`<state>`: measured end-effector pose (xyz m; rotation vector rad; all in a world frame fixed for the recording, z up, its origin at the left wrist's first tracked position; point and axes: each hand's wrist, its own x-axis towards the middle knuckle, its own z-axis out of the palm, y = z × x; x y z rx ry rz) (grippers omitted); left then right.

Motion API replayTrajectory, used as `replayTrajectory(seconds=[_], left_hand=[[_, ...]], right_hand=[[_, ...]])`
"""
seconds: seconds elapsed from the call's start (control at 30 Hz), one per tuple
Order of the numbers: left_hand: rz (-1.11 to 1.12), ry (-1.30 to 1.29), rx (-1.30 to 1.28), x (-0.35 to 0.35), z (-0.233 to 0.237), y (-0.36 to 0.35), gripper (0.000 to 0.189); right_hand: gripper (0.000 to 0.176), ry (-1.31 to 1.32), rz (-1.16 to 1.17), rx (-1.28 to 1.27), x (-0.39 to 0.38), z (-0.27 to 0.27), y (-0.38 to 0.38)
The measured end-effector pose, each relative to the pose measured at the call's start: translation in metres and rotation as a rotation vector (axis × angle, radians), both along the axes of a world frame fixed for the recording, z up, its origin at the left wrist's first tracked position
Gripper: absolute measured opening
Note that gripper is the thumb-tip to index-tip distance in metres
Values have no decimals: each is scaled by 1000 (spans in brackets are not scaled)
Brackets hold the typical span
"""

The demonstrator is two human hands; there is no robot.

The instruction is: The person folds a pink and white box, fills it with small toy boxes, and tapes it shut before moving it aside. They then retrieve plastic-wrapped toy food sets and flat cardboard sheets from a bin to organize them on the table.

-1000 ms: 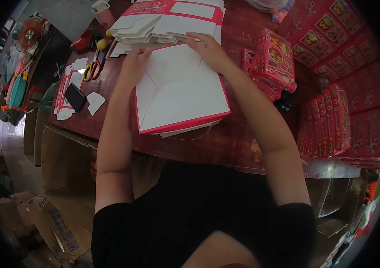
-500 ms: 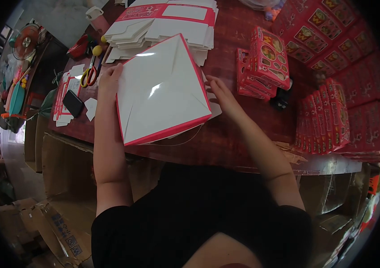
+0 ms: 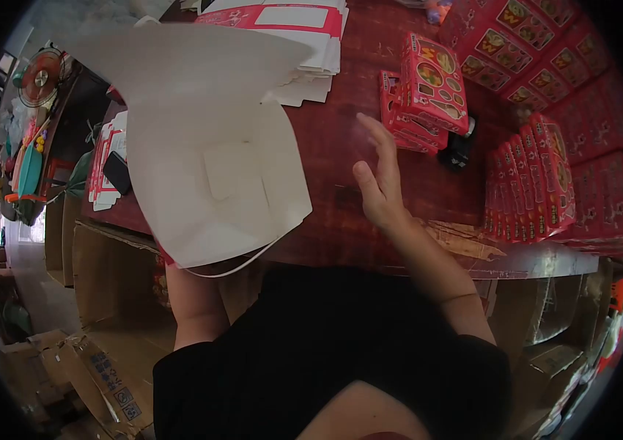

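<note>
A white cardboard box (image 3: 179, 147) is tilted up in front of me, its pale inside facing me and a broad flap spread at the top. A thin white loop (image 3: 242, 265) curves out along its lower edge. My left forearm (image 3: 198, 297) runs up behind the box and holds it up, while the left hand itself is hidden by the cardboard. To the right of the box, apart from it, my right hand (image 3: 379, 172) is raised over the table with thumb and fingers apart and nothing in it.
Flat red-and-white cartons (image 3: 311, 51) are piled at the back of the table (image 3: 341, 235). Red printed boxes (image 3: 435, 84) stand beside a black object (image 3: 458, 150). More boxes (image 3: 531, 183) stand in a row at right. A black phone (image 3: 116, 172) lies at left.
The box has turned from its closed white face to its open inside and moved left and nearer. My right hand has come away from its right edge; my left hand has gone behind it.
</note>
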<state>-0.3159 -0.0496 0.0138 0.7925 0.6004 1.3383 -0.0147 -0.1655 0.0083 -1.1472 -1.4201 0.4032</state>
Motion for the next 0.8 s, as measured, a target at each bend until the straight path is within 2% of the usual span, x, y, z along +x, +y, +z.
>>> replayTrajectory(seconds=[0.13, 0.17, 0.3, 0.4, 0.5, 0.53, 0.6, 0.67, 0.7, 0.73, 0.8], left_hand=[[65, 168, -167, -24, 6, -16, 48], [79, 204, -211, -30, 9, -18, 48], [127, 440, -282, -47, 18, -32, 48], [155, 769, -175, -49, 19, -36, 48], [157, 865, -141, -57, -7, -19, 44], [163, 848, -163, -52, -14, -16, 42], [104, 871, -27, -65, -62, 10, 36], [67, 950, -92, -73, -108, 38, 34], [135, 913, -86, -58, -97, 34, 34], [203, 877, -77, -41, -84, 30, 33], [320, 715, -98, -39, -89, 32, 33]], right_hand=[[69, 251, 361, -473, -12, -21, -4], [78, 298, 450, -529, -17, -20, -6], [83, 350, 598, -643, -41, -32, -4], [83, 220, 534, -567, -55, -32, 0], [81, 144, 479, -645, -49, -7, 13], [80, 141, 459, -624, -46, -2, 19], [79, 135, 415, -581, -36, 4, 36], [76, 133, 309, -540, -25, 7, 53], [77, 113, 267, -537, -16, 12, 57], [69, 43, 230, -403, -6, 10, 57], [64, 174, 222, -330, 17, 29, 41]])
